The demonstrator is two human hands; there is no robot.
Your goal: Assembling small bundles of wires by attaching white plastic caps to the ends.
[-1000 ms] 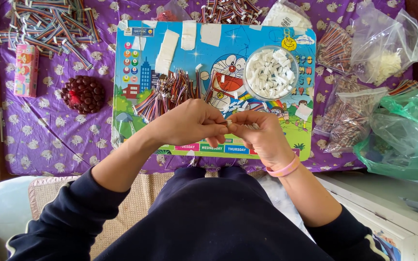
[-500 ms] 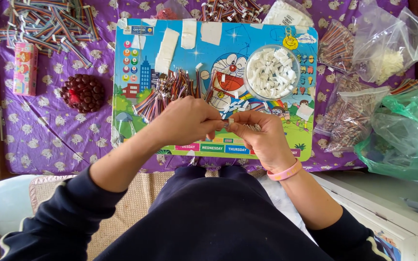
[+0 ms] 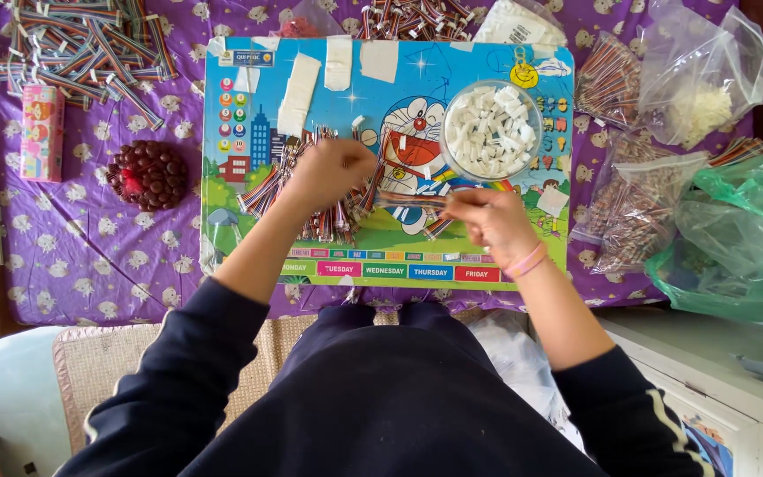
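Just two hands (image 3: 412, 199), one cable bundle (image 3: 410, 201).

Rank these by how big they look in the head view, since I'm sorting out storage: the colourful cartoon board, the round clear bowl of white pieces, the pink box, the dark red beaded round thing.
1. Cartoon board, clearly largest.
2. Clear bowl.
3. Dark red beaded round thing and pink box: too alike to rank.

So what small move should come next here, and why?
Probably the left hand picks one piece from the pile of striped wire pieces it sits on; the right hand already holds a striped bundle level above the picture board.
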